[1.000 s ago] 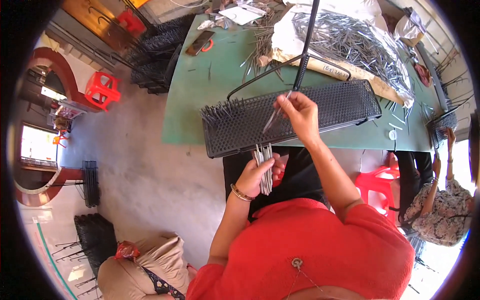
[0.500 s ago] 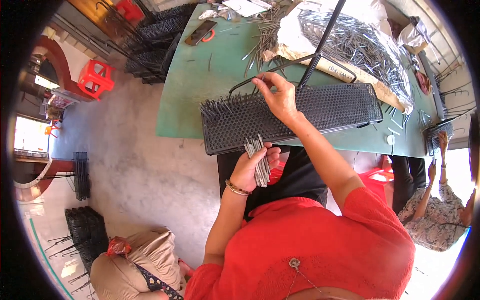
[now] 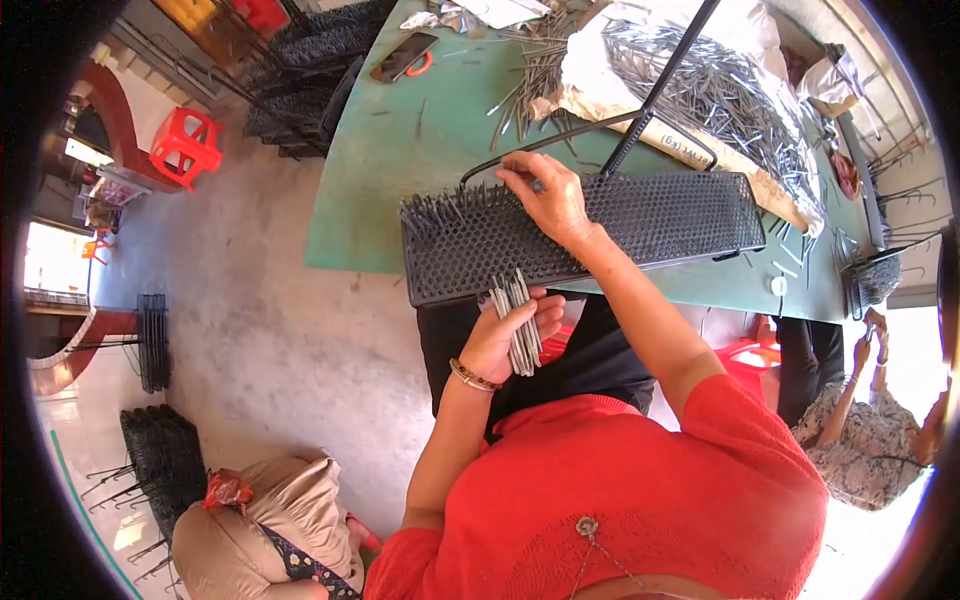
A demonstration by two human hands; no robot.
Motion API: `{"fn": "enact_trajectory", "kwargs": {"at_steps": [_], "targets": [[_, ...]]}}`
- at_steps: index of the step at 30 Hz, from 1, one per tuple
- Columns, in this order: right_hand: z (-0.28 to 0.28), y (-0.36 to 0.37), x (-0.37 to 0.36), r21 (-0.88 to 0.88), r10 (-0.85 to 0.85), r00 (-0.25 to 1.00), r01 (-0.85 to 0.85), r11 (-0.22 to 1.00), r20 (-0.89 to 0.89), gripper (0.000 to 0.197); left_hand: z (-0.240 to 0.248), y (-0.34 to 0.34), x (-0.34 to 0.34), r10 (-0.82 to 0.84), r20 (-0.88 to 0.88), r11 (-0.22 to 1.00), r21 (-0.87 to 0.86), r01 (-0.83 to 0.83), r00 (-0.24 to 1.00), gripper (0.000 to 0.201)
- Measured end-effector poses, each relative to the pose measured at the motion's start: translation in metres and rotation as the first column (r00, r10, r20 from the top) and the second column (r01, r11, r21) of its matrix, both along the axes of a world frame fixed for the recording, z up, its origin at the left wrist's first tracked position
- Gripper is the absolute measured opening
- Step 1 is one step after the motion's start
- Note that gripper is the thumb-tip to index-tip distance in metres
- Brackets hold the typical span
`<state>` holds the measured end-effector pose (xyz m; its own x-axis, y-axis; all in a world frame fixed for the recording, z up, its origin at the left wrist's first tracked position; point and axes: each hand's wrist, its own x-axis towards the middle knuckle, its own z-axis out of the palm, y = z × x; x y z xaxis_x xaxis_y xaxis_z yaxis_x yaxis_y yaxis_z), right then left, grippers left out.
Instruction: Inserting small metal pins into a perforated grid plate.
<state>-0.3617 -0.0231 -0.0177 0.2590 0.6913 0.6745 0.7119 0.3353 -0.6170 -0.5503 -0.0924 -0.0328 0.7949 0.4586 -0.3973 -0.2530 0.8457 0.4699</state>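
Observation:
My left hand (image 3: 491, 345) is closed around a bundle of thin grey metal rods (image 3: 521, 335), just below the near edge of a black perforated rack (image 3: 670, 220). The rack lies tilted at the table's near edge, with a long handle rising from its far side. Dark rods (image 3: 437, 212) stand upright in the holes at its left end; the holes farther right show no rods. Over the rack's far edge, right of those standing rods, is my right hand (image 3: 557, 200). Its thumb and forefinger are pinched together; anything between them is too small to make out.
On the green table (image 3: 375, 190) lie a phone (image 3: 405, 58), orange-handled scissors (image 3: 420, 65) and an opened sack of loose rods (image 3: 700, 85). Stacked black racks (image 3: 305, 80) stand left of it. One co-worker (image 3: 865, 440) is at right, another person (image 3: 270, 520) at lower left.
My right hand has moved slightly left and down toward the rack's standing rods. My left hand keeps its bundle in nearly the same place.

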Motion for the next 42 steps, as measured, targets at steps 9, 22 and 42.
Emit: {"fn": "enact_trajectory", "kwargs": {"at_steps": [9,22,42], "targets": [[-0.001,-0.006,-0.002,-0.077,0.014,0.998,-0.009,0.997,0.059,0.018,-0.001,-0.002,0.002,-0.014,-0.009,1.0,-0.021,0.013,1.0,0.029],[-0.001,-0.003,-0.007,-0.074,-0.011,1.0,0.013,0.997,0.027,0.019,-0.006,-0.006,0.0,0.017,0.03,1.0,-0.025,-0.016,0.999,0.03],[-0.009,-0.007,0.001,-0.171,0.009,0.999,-0.017,0.985,-0.048,0.019,-0.006,-0.002,0.002,0.012,-0.018,1.0,-0.013,-0.012,1.0,0.03]]}}
